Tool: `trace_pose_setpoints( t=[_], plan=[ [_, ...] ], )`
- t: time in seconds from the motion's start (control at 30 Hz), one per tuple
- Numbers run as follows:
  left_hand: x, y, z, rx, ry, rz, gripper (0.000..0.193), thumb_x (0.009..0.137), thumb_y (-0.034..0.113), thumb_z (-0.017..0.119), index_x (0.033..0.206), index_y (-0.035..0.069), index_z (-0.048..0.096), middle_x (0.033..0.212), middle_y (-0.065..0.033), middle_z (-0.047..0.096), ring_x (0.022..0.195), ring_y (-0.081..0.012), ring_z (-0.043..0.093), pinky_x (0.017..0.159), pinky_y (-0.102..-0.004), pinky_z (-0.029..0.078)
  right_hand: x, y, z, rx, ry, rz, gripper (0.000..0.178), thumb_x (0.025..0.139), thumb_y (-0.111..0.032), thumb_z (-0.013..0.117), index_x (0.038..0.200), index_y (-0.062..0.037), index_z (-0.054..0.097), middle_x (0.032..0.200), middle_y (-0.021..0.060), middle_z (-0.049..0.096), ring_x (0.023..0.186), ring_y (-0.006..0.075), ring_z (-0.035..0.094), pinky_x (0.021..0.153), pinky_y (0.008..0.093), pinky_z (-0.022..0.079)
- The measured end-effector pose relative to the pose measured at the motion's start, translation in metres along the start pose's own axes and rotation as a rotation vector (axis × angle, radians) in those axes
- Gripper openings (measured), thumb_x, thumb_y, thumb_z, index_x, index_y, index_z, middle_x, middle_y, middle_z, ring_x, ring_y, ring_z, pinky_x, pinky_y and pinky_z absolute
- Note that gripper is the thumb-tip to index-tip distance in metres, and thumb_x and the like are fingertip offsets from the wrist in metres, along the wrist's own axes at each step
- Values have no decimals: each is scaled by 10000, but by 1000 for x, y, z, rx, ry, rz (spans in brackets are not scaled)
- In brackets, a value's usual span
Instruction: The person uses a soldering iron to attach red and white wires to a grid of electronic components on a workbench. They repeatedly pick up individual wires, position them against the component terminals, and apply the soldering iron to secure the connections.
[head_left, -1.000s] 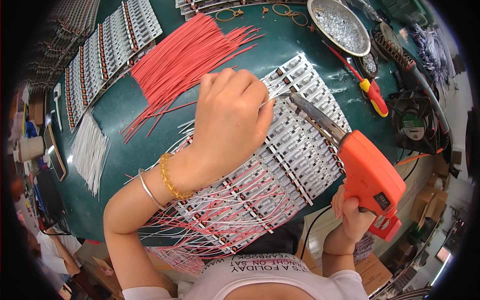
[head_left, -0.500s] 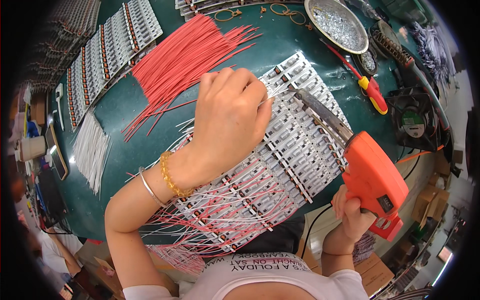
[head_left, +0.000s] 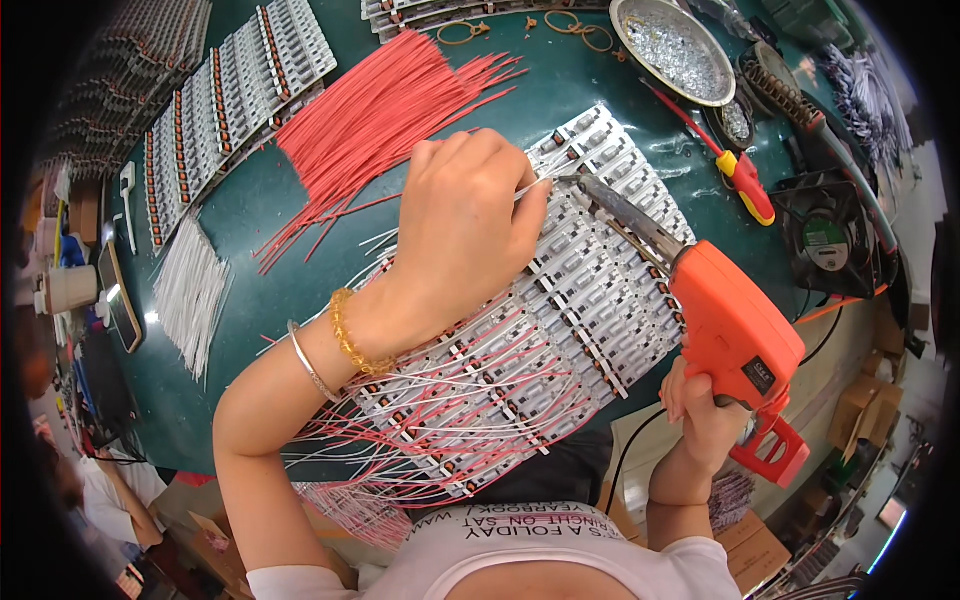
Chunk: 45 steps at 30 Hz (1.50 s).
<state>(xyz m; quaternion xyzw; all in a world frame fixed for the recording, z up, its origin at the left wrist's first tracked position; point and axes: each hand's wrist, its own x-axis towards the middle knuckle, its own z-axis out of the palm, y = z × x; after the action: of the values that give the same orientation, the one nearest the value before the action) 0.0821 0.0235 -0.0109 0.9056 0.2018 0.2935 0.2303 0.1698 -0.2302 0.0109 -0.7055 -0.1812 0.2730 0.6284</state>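
Note:
My left hand (head_left: 468,215), with bracelets at its wrist, hovers over the panel of small circuit boards (head_left: 590,290). Its thumb and fingers are pinched on a thin white wire (head_left: 527,188), whose end reaches the boards near the top of the panel. My right hand (head_left: 705,425) is wrapped round the grip of an orange soldering gun (head_left: 738,320). The gun's metal tip (head_left: 572,181) meets the panel close to the pinched wire; whether they touch is too small to tell. Red and white wires (head_left: 470,400) trail from the panel's near left rows.
Red wires (head_left: 370,115) lie in a pile beyond my left hand, white wires (head_left: 192,295) further left. More board panels (head_left: 235,110) stand at the back left. On the right are a metal dish (head_left: 672,50), a red-yellow screwdriver (head_left: 745,185), a soldering iron stand (head_left: 785,90) and a black fan (head_left: 830,235).
The soldering gun and my right hand have shifted slightly left, with the tip closer to my left fingers. The table scene has slid a little right at the left side. Both holds are unchanged.

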Motion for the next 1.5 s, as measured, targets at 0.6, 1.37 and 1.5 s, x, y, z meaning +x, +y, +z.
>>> trace_pose_setpoints(
  t=[0.6, 1.37, 1.5],
  plan=[
    [0, 1, 1, 29, 13, 46, 157, 776, 99, 704, 698, 42, 580, 724, -55, 568, 696, -235, 533, 684, -356, 346, -8, 12, -6, -60, 6, -168, 684, 821, -369, 747, 1231, 97, 461, 629, 6, 485, 478, 94, 444, 459, 240, 366],
    [-1, 17, -13, -165, -115, -198, 132, 762, 141, 747, 705, 55, 664, 627, -25, 621, 593, -144, 508, 716, -309, 330, -17, 20, -13, 8, 40, -237, 813, 862, -512, 635, 1264, 155, 402, 501, -11, 446, 394, 81, 416, 424, 220, 369],
    [-2, 16, -12, -88, -122, -132, 139, 754, 145, 745, 683, 61, 661, 623, -29, 613, 609, -158, 504, 728, -322, 330, -16, 19, -18, 19, -12, -191, 811, 863, -514, 638, 1263, 154, 409, 504, -10, 450, 396, 82, 417, 425, 220, 369]
  ],
)
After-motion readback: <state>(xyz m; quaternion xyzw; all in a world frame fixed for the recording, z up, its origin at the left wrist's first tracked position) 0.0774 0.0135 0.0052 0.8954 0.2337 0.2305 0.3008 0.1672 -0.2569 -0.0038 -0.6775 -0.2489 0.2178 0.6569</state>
